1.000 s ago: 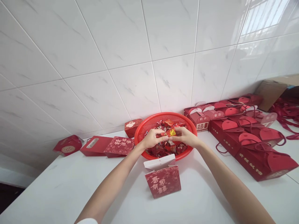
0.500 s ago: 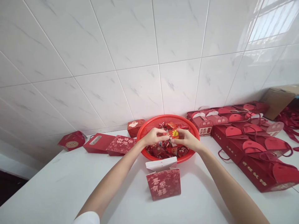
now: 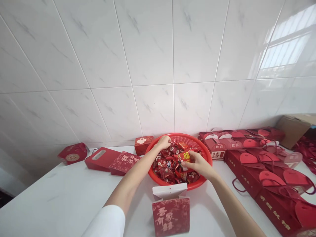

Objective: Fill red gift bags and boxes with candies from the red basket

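A red plastic basket stands against the wall, filled with red-wrapped sweets. My left hand is at the basket's back left, its fingers bent down among the wrappers; what they pinch is too small to make out. Over the basket's right half, my right hand holds a red packet with yellow print between thumb and fingers. In front of the basket, a dark red box with pale characters stands upright, its white-lined top open.
Rows of red gift boxes with cord handles fill the right side. Left of the basket lie a red box with a handle slot, a patterned box, a small flowered box and a hexagonal box. A cardboard carton is far right.
My left hand has moved away from the packet, up and back to the basket's rear left. My right hand still holds the packet. The view has tilted upward.
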`<state>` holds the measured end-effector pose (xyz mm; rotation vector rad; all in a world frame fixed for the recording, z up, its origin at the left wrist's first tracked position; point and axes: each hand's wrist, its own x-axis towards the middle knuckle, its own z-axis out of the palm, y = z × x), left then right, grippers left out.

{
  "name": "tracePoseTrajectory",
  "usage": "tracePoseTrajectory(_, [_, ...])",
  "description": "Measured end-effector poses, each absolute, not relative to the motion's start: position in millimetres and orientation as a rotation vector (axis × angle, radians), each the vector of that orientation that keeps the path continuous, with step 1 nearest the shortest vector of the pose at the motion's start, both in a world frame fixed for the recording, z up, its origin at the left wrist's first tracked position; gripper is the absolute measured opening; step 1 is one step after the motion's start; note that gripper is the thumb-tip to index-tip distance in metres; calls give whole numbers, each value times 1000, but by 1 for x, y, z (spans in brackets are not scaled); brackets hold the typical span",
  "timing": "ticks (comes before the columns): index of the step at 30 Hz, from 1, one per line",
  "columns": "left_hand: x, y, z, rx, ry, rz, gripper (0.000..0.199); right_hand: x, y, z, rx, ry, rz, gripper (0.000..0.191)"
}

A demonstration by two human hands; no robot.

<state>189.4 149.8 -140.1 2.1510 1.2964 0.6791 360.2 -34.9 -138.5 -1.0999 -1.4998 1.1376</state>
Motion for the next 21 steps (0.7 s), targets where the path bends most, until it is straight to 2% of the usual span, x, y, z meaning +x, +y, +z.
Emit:
tracePoseTrajectory(3, [183,149,-128,2104,1211,768,15,359,-34,-138,-1058,-1600,1225,38])
tracePoseTrajectory(6, [175,134,-119,2055,1087,814,27,357,-32,-137,-1141,-1575,1123,43])
tracePoseTrajectory(9, [172,107,-115,1960,858,804,27,357,-30,-135,-1185,-1350,1012,52])
tracePoseTrajectory(12, [177,81,-110,1965,689,723,25,357,-30,-134,-1127,-1222,1057,56])
tracePoseTrajectory(21, [186,73,-95,1895,496,634,27,364,-33,-134,-926,-1200,1143,44])
